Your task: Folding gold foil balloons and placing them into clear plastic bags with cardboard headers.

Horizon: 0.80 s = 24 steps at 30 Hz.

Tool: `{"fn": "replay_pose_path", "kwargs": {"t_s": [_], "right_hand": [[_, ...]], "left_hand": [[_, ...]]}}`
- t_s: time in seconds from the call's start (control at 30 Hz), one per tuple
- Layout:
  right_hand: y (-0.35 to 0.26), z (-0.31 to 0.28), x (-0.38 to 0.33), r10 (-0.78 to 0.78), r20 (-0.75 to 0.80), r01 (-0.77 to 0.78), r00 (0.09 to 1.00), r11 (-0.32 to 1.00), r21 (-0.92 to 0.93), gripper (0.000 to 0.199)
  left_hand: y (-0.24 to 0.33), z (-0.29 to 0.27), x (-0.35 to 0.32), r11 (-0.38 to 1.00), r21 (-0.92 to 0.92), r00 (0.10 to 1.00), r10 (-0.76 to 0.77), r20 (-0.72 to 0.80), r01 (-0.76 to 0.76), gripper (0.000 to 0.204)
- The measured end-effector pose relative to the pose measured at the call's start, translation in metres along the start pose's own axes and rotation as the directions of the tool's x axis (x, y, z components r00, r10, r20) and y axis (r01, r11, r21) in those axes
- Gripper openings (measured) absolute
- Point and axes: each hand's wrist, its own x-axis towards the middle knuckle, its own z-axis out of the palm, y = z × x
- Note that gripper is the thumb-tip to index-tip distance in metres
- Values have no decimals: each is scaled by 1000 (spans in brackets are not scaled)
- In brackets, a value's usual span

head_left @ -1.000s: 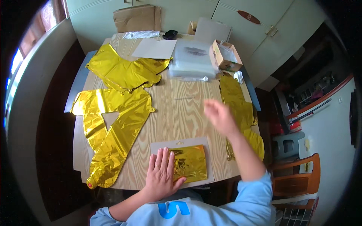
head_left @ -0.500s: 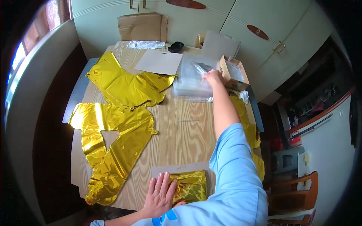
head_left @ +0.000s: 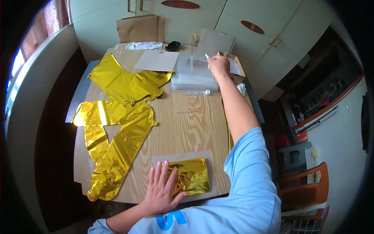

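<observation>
My left hand (head_left: 161,191) lies flat with its fingers out, pressing on the left side of a folded gold foil balloon (head_left: 191,175). That balloon rests on a pale grey card (head_left: 181,156) at the near edge of the table. Stretched far forward, my right hand (head_left: 219,64) is closed on the edge of a clear plastic bag (head_left: 199,58), raised over a stack of clear bags (head_left: 193,82). Two flat gold foil balloons lie on the left: a curved one (head_left: 120,82) at the back and one with a triangular hole (head_left: 117,146) nearer me.
An open cardboard box (head_left: 237,72) stands right of the bags, a crumpled white piece (head_left: 241,89) beside it. Behind are a grey card (head_left: 157,61), a black item (head_left: 172,46) and brown cardboard (head_left: 140,29). A thin straw (head_left: 186,112) lies mid-table. A wooden chair (head_left: 304,187) stands at right.
My right hand has pulled back slightly and lifted a clear bag's edge from the stack. My left hand still presses the folded balloon. The view has shifted a little.
</observation>
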Motion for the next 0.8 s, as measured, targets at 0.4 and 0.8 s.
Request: {"fn": "replay_pose_path", "kwargs": {"t_s": [0.4,0.8], "right_hand": [[-59,-40,-256,-482,306,469,821,875,119,15],[-1,-92,-370,-430,213,430,877,902,52,32]], "left_hand": [[7,-60,82,882,470,840,234,-489,28,75],[-82,-49,100,946,320,828,222,-515,-54,31]]}}
